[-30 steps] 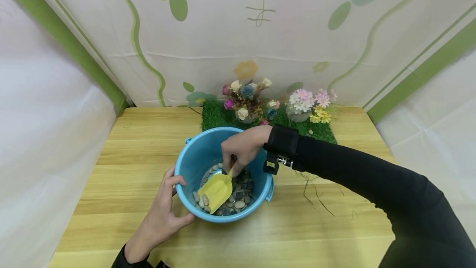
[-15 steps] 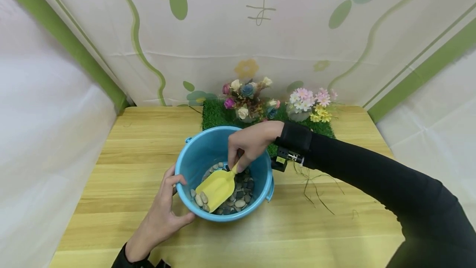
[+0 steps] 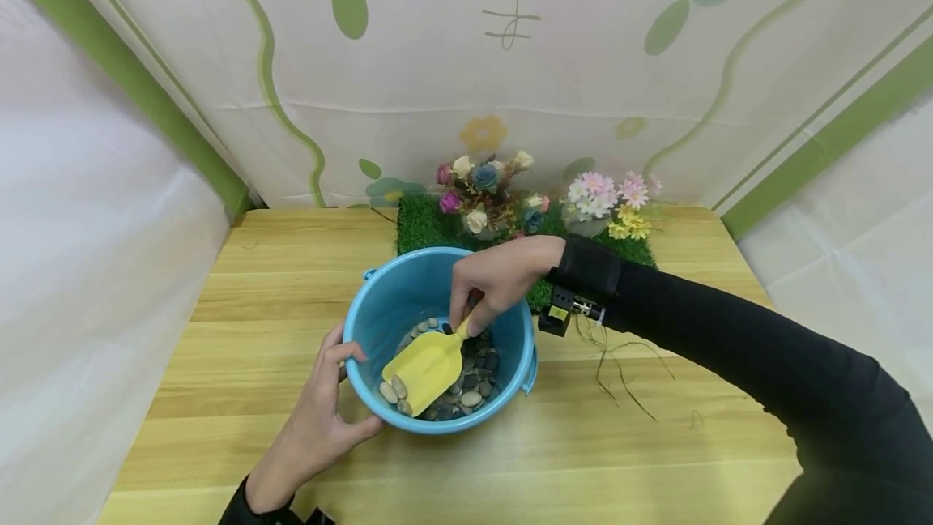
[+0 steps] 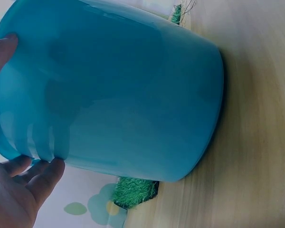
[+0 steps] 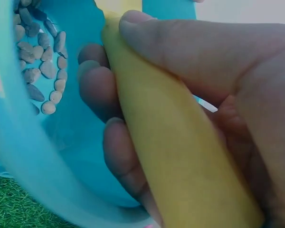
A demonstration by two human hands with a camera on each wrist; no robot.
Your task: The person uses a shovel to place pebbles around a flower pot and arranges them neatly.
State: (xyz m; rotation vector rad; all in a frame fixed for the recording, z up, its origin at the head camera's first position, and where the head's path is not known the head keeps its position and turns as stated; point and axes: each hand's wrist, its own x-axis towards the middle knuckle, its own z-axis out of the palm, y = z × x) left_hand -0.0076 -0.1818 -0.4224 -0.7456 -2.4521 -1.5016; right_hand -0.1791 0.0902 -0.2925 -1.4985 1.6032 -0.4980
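Note:
A light-blue bucket (image 3: 397,290) stands on the wooden table with grey and tan pebbles (image 3: 472,399) over its bottom. My left hand (image 3: 321,407) grips the bucket's left side, fingers hooked at the rim and thumb against the outer wall. Inside, my right hand (image 3: 503,274) holds a yellow toy shovel (image 3: 428,367), its blade slanting down toward the near left wall. Several pale pebbles lie at the blade's front edge. The right wrist view shows thumb and fingers wrapped around the shovel's thick handle (image 5: 166,133).
Behind the bucket lies an artificial grass mat (image 3: 423,221). On it stand a pot of mixed roses (image 3: 484,193) and a pot of pink, white and yellow flowers (image 3: 601,205). Dry root-like strands (image 3: 619,371) lie on the table (image 3: 255,322) to the right. A printed curtain (image 3: 437,63) hangs behind.
My right hand has drawn back to the right and slightly up, and the shovel has shifted a little with it. Pebbles at the blade's edge have moved slightly. My left hand stays at the rim.

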